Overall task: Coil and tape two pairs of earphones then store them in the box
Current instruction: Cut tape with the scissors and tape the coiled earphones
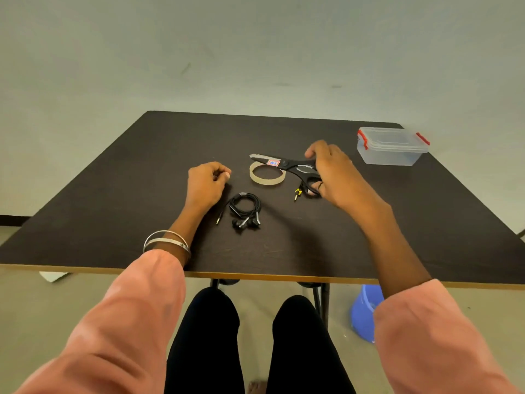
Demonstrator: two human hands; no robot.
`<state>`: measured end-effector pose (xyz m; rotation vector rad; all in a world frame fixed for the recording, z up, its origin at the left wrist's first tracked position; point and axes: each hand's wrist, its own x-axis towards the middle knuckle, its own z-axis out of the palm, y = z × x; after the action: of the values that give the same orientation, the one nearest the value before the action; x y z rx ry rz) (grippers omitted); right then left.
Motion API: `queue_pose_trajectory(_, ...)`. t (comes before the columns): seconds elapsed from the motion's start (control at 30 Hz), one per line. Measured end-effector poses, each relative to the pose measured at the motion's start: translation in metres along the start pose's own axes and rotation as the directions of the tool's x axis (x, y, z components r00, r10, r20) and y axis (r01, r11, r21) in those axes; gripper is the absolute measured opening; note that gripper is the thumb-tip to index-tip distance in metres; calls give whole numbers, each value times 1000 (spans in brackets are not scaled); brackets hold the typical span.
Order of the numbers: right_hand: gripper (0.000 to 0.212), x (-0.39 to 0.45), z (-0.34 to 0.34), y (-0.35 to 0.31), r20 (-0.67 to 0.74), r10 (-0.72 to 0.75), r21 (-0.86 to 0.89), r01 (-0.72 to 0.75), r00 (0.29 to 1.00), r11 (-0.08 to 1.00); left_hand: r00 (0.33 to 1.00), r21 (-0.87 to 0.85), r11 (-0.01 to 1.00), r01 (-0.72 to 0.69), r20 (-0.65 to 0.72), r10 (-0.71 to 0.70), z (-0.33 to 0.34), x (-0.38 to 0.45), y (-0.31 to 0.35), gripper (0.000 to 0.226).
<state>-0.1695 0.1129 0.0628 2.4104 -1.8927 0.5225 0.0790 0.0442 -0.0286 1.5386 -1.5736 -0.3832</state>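
Gripping the black scissors [295,169] by the handles, the right hand [335,174] holds them above the table, fingers curled round the loops, blades pointing left and closed, tips over the far rim of the tape roll [267,175]. Left hand [206,183] rests on the dark table [113,200], fingers curled in, thumb and forefinger tip pressed together; whether they pinch a bit of tape cannot be told. Two metal bangles [166,241] on the left wrist; both sleeves are salmon pink.

One pair of black earphones [245,209] lies coiled between the hands, just right of the left wrist, jack plug sticking out to its left, earbuds toward the near edge. Second pair [298,192] mostly hidden beneath the right hand; only its yellow-marked jack and a bit of cord show.

Clear plastic box [392,147] with red clips sits lidded at the far right corner, well apart from the earphones. Blue bucket [365,311] on the floor under the table's right side.
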Motion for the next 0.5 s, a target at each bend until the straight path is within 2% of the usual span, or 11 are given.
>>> queue_pose_trajectory(0.1, 57, 11, -7, -3, 22, -76, -42, 77, 997, 996, 1000, 9, 1000, -15, 1, 15, 1, 2, -1, 13)
queue_pose_trajectory(0.23, 79, 22, -21, -1, 141, -113, -201, 140, 983, 969, 1000, 19, 999, -26, 5, 26, 4, 1, 0, 14)
queue_pose_trajectory(0.3, 80, 27, -27, -2, 171, -153, -261, 195, 973, 945, 1000, 24, 999, -30, 1, 30, 3, 1, -1, 14)
queue_pose_trajectory(0.5, 79, 42, -32, -14, 283, -222, -258, 297, 933, 920, 998, 41, 997, -69, 1, 69, 2, 0, 0, 15)
